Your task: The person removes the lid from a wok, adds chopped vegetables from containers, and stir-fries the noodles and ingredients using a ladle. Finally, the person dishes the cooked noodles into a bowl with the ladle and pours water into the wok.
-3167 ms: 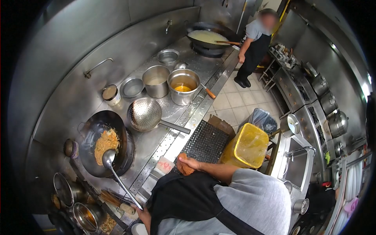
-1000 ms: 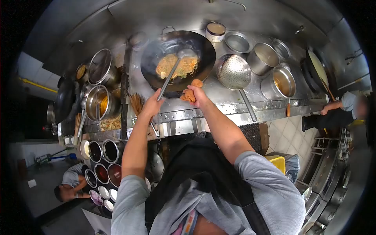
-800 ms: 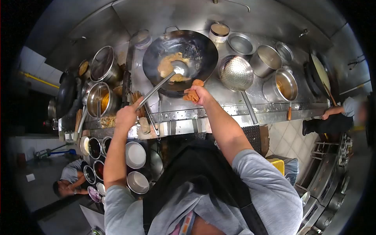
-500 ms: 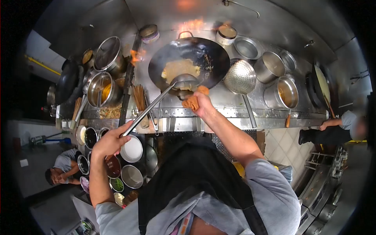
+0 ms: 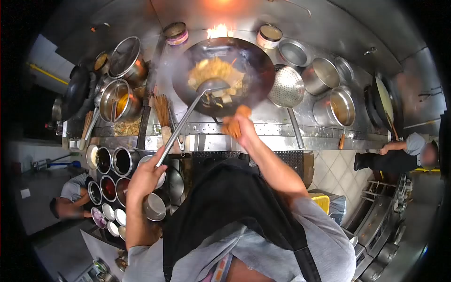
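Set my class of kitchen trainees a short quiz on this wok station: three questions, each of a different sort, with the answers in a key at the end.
1. Multiple choice. What does the cook's left hand hold?
a) a cleaver
b) a ladle
c) a bottle

2. True or false? There are flames showing beyond the far rim of the wok.

3. Fill in the missing word. Near the wok's near edge, the right hand grips an orange ______.

Key: 1. b; 2. true; 3. cloth
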A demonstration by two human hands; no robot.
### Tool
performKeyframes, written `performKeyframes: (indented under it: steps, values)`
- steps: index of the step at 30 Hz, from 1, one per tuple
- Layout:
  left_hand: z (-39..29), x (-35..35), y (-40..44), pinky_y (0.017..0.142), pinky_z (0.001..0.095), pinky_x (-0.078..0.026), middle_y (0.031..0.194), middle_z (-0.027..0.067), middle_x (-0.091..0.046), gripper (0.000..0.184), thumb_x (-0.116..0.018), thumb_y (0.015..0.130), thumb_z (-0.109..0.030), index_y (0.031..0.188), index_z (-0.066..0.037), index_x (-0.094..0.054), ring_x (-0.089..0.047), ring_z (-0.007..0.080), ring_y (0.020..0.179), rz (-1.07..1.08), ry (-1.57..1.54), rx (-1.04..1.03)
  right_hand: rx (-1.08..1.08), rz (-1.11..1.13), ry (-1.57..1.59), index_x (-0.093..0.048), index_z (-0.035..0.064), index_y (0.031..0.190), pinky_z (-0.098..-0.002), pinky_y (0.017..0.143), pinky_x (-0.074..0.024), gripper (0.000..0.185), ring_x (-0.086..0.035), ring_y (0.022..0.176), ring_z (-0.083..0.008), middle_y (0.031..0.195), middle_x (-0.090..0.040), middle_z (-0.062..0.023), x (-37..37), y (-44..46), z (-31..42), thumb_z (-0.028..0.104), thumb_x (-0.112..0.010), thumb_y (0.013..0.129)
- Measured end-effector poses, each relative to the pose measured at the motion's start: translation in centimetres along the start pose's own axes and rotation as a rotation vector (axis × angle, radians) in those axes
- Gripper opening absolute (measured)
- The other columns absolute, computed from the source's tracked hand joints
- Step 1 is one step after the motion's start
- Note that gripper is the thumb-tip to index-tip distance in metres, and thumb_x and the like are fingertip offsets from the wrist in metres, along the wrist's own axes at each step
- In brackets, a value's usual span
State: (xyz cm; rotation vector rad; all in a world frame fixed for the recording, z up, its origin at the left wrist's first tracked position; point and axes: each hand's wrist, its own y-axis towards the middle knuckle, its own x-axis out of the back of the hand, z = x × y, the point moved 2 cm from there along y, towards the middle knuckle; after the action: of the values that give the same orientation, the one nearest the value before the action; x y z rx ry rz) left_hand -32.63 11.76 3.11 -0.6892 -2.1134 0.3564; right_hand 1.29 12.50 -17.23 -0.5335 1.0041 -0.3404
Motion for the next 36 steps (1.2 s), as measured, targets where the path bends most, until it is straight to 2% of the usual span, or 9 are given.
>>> performKeyframes:
  steps: [4, 10, 14, 21, 25, 28, 31, 33, 36]
  values:
    - [0.4, -1.6, 3.1, 0.087, 0.0487, -0.052, 0.107, 0.0273, -0.068, 0.062, -0.066, 0.093, -0.021, 0.15, -0.027, -0.042, -0.066, 0.0449, 0.099, -0.004, 0.209, -0.084, -0.004, 0.054, -0.078, -0.052, -0.0014, 0.102, -0.0485, 0.067, -0.0587, 0.014, -0.066, 0.075, -0.0326, 0.091, -0.064, -0.0196, 0.9, 5.5, 0.5, 0.006, -0.049, 0.09]
    - [2.1, -8.3, 5.3, 0.082, 0.0511, -0.052, 0.1, 0.0276, -0.068, 0.066, -0.068, 0.091, -0.017, 0.15, -0.033, -0.042, -0.065, 0.0469, 0.093, -0.298, 0.097, -0.275, 0.193, -0.017, -0.465, -0.054, -0.0016, 0.119, -0.0515, 0.08, -0.0594, 0.034, -0.068, 0.095, -0.0327, 0.107, -0.065, -0.0176, 9.1, -1.5, -4.8, 0.013, -0.051, 0.089]
    - [-1.5, -3.0, 2.0, 0.083, 0.0497, -0.052, 0.1, 0.0273, -0.068, 0.067, -0.069, 0.091, -0.016, 0.15, -0.031, -0.042, -0.064, 0.046, 0.095, -0.043, 0.159, 0.005, 0.053, -0.106, -0.153, -0.052, -0.003, 0.113, -0.0508, 0.078, -0.059, 0.03, -0.067, 0.088, -0.0342, 0.101, -0.066, -0.0191, -1.2, -2.6, 1.0, 0.014, -0.05, 0.089]
    - [-4.8, 0.2, 7.3, 0.084, 0.0417, -0.053, 0.107, 0.0268, -0.069, 0.058, -0.066, 0.094, -0.014, 0.148, -0.02, -0.047, -0.068, 0.0431, 0.098, 0.033, -0.009, 0.19, -0.039, -0.091, -0.052, -0.056, -0.0015, 0.103, -0.0524, 0.067, -0.0603, 0.019, -0.068, 0.076, -0.0351, 0.092, -0.069, -0.0206, 0.0, 9.9, 2.9, 0.01, -0.052, 0.089]
    - [-0.2, -4.3, 17.9, 0.082, 0.0478, -0.053, 0.101, 0.0298, -0.069, 0.056, -0.061, 0.095, -0.025, 0.149, -0.017, -0.046, -0.068, 0.0455, 0.091, -0.379, 0.105, -0.168, -0.032, -0.1, -0.087, -0.058, 0.0007, 0.102, -0.0516, 0.062, -0.0598, 0.018, -0.069, 0.077, -0.0342, 0.093, -0.069, -0.0189, -0.4, 11.3, 2.6, 0.013, -0.055, 0.089]
    - [-0.8, -7.5, 21.0, 0.089, 0.0479, -0.051, 0.107, 0.0326, -0.066, 0.06, -0.057, 0.096, -0.025, 0.151, -0.009, -0.039, -0.066, 0.0473, 0.1, -0.372, 0.057, -0.079, -0.185, -0.069, -0.185, -0.059, 0.0011, 0.102, -0.0499, 0.059, -0.0596, 0.019, -0.07, 0.078, -0.0335, 0.094, -0.07, -0.0169, -0.1, 11.3, 3.3, 0.013, -0.056, 0.088]
    - [-0.1, -9.5, 18.6, 0.05, 0.0375, -0.05, 0.07, 0.0101, -0.061, 0.063, -0.053, 0.098, -0.015, 0.156, -0.008, -0.029, -0.059, 0.0228, 0.051, -0.094, -0.409, -0.045, -0.233, -0.04, -0.178, -0.058, 0.0013, 0.103, -0.0491, 0.059, -0.0595, 0.018, -0.07, 0.077, -0.0329, 0.094, -0.07, -0.0146, 0.8, 13.1, 3.1, 0.011, -0.057, 0.088]
    - [-0.7, -8.8, 14.5, 0.039, 0.029, -0.041, 0.064, 0.001, -0.049, 0.066, -0.053, 0.098, -0.011, 0.158, -0.01, -0.026, -0.046, 0.0113, 0.044, 0.004, -0.504, -0.009, -0.2, -0.033, -0.155, -0.058, 0.0004, 0.106, -0.0493, 0.064, -0.0595, 0.021, -0.069, 0.079, -0.0347, 0.098, -0.069, -0.016, 1.3, 13.4, 2.9, 0.013, -0.056, 0.088]
    - [-0.4, -3.5, 7.7, 0.042, 0.0292, -0.041, 0.064, 0.0011, -0.05, 0.067, -0.057, 0.097, -0.009, 0.158, -0.012, -0.029, -0.046, 0.0116, 0.045, 0.149, -0.38, 0.016, -0.033, -0.079, -0.136, -0.054, -0.001, 0.116, -0.0517, 0.077, -0.0593, 0.031, -0.068, 0.088, -0.0393, 0.109, -0.065, -0.0223, 0.9, 10.3, 3.3, 0.017, -0.052, 0.091]
